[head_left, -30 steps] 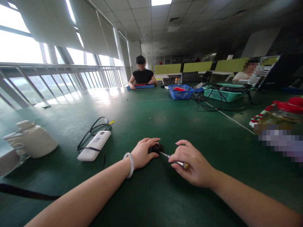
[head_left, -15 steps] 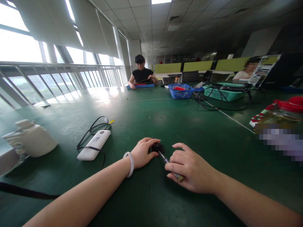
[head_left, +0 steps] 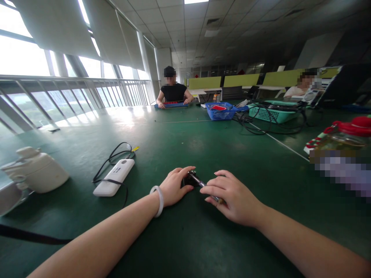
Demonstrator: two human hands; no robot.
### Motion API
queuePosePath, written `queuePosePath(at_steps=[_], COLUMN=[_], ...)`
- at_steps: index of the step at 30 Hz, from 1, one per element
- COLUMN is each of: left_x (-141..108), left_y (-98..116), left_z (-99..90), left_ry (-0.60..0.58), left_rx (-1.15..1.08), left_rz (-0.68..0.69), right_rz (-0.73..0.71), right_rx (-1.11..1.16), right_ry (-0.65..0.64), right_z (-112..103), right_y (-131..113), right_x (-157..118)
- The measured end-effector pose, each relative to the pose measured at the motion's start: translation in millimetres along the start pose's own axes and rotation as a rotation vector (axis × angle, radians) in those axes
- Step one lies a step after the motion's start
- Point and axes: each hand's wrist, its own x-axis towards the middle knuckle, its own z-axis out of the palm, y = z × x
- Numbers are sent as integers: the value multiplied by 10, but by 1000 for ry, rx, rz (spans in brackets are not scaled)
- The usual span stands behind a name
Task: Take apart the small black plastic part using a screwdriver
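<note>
On the dark green tabletop, my left hand [head_left: 176, 186] is closed around a small black object [head_left: 188, 180], holding it between thumb and fingers. Much of that object is hidden, so its kind is unclear; some shiny metal shows along its top. My right hand [head_left: 232, 199] grips a slim screwdriver [head_left: 199, 181] with a silver shaft and a brownish end. The shaft slants up and left, its tip meeting the upper part of the black object. A pale bangle [head_left: 158, 200] circles my left wrist.
Left of my hands lie a white power bank [head_left: 114, 178] with a black cable and a cream lidded cup [head_left: 37, 170]. Farther off are a blue basket [head_left: 220, 112], a green basket [head_left: 269, 114] with cables, and a seated person [head_left: 173, 92]. A red-lidded jar [head_left: 348, 135] stands right.
My right hand and the screwdriver have shifted slightly up and left, the tip now higher on the black object. My left hand keeps its grip. The person across has brought both hands down.
</note>
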Motion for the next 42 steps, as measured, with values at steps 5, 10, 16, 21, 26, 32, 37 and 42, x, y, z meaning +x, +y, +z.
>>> queuePosePath(at_steps=[5,10,16,21,26,32,37,42], left_x=[2,1,-1,-4,-9,-13,-4,-3], left_y=[-10,-16,-8,-24,-35,-19,-10,-8], left_z=[4,7,6,17,21,17,7,-3], left_ry=[-8,-3,-4,6,7,10,-7,-24], left_rx=[-8,-11,-11,-20,-25,-26,-12,-2], left_rz=[0,12,-7,-17,-8,8,49,48], right_rz=[57,73,102,111,156,270,312,345], right_rx=[37,41,52,49,62,127,163,188], right_ry=[-32,-24,-46,-36,-21,-25,-30,68], right_z=[-16,-18,-16,-14,-12,-5,13,7], right_y=[10,0,7,16,9,9,18,18], right_x=[22,23,15,20,22,23,39,29])
